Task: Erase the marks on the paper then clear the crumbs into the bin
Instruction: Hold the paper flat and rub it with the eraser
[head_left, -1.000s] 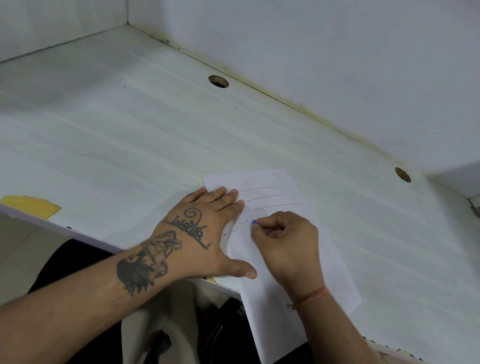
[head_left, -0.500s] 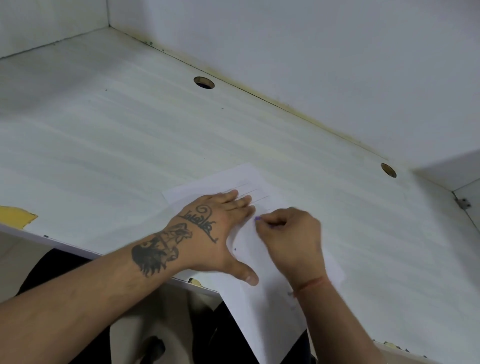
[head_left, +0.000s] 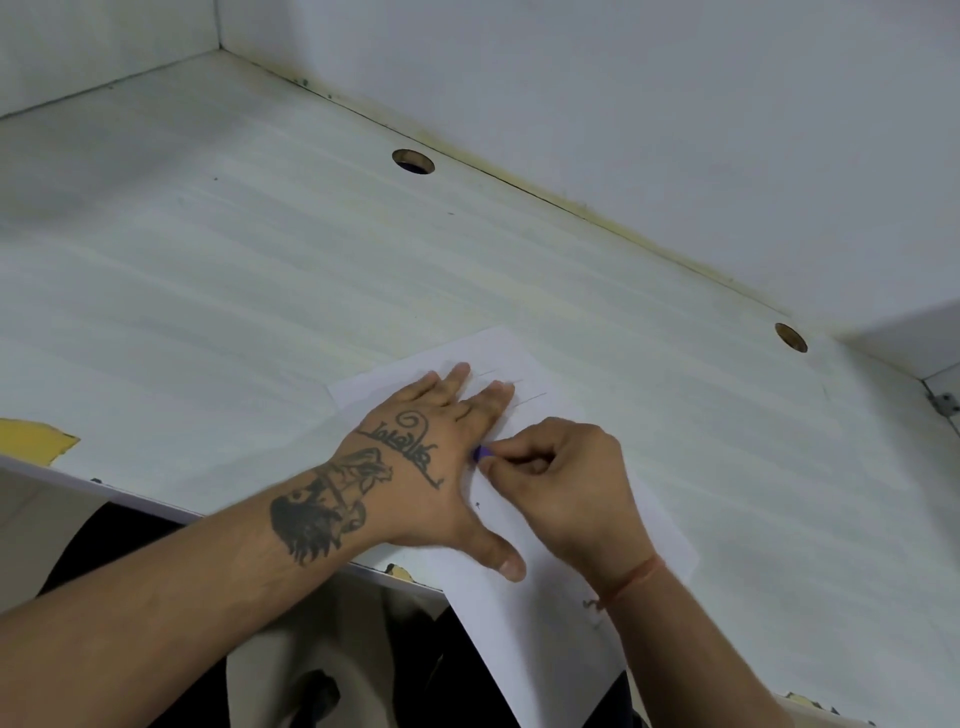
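**Erasing pencil lines: one hand pins the sheet, the other rubs**

View from above, looking down at a white desk. A sheet of white paper lies at an angle on the desk; its near end hangs past the front edge.

L hand lies flat on the paper, fingers straight and spread, thumb out to the side, palm pressing down. It grasps nothing; it only pins the sheet.

R hand is curled, fingertips pinching a small purple eraser. The eraser tip meets the paper just beside the L hand's knuckles. A few faint pencil lines show beyond the L fingertips, w/ one dark speck nearer the thumb.

Step in hand, as I judge it: rubbing out marks, w/ several lines left. To do it well: keep the L palm close to the rubbing spot so the paper can't buckle, use short light strokes, and watch the overhanging end, which could crease or slide.

No bin in view. Crumbs too small to make out.
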